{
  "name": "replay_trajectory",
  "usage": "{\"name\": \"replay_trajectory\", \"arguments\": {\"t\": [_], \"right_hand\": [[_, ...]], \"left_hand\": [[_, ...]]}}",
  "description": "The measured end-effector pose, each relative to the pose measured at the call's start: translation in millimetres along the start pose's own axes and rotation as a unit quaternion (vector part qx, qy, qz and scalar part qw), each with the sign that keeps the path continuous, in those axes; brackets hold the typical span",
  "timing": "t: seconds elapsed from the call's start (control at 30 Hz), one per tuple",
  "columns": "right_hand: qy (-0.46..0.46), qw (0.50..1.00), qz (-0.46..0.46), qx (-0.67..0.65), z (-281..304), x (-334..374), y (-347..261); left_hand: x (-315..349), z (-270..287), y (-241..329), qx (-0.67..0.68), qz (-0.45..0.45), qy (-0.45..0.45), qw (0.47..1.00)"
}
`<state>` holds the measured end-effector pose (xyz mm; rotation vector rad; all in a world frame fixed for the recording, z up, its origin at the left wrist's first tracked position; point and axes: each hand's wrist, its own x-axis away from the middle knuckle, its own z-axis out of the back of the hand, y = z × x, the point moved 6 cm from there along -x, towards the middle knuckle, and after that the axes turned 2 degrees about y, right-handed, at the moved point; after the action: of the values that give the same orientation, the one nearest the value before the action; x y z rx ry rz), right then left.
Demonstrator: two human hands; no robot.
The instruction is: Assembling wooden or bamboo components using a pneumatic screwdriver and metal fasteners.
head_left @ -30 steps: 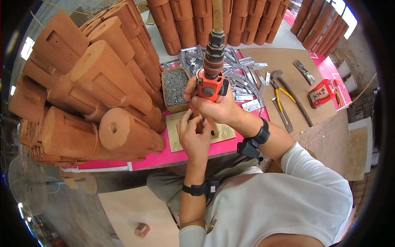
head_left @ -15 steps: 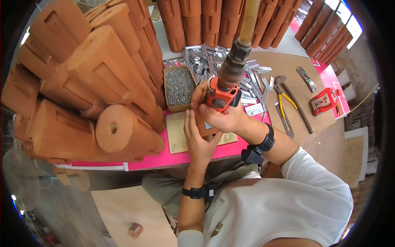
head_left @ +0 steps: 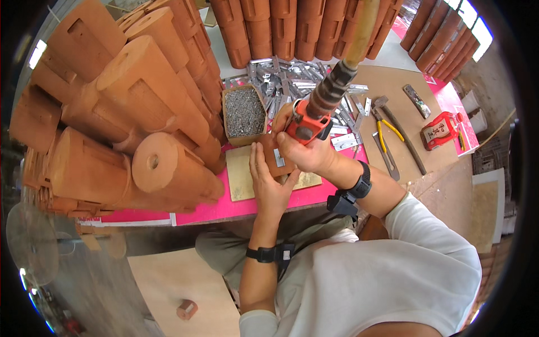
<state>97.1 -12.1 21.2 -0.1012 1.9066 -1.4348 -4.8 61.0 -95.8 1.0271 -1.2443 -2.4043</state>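
My right hand [head_left: 306, 151] is wrapped round a red power drill [head_left: 309, 121], with a dark ridged part and a tan tube rising from its top. The drill's tip is hidden from view. Beneath it, my left hand [head_left: 269, 188] steadies a reddish-brown block [head_left: 285, 167] between thumb and fingers. A small silver metal plate [head_left: 279, 158] lies on the block's upper face. The block rests over a pale board [head_left: 238, 177] on the pink table top. Just behind my left hand stands an open box of small screws [head_left: 245, 115].
Reddish-brown cylinders [head_left: 146, 90] are stacked high at left, with more [head_left: 283, 28] across the back. Loose metal plates [head_left: 281, 78] lie heaped behind the drill. To the right are yellow-handled pliers [head_left: 387, 135], a hammer [head_left: 401, 132] and a red container [head_left: 441, 132].
The drill has tilted, its tan tube leaning further right, and my right hand has shifted slightly. More of the block and its metal plate shows now. My left hand keeps its hold.
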Motion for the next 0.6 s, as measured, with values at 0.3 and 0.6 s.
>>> {"name": "replay_trajectory", "arguments": {"t": [0.3, 0.6], "right_hand": [[-0.007, 0.998, 0.058, 0.019, -6.9, 5.9, 1.6], [-0.056, 0.998, 0.035, 0.01, -10.9, 4.0, 3.6]], "left_hand": [[-0.6, 0.8, -4.9, 0.006, -0.009, 0.007, 1.0], [6.1, -0.6, -5.4, 0.012, 0.0, -0.009, 1.0]]}}
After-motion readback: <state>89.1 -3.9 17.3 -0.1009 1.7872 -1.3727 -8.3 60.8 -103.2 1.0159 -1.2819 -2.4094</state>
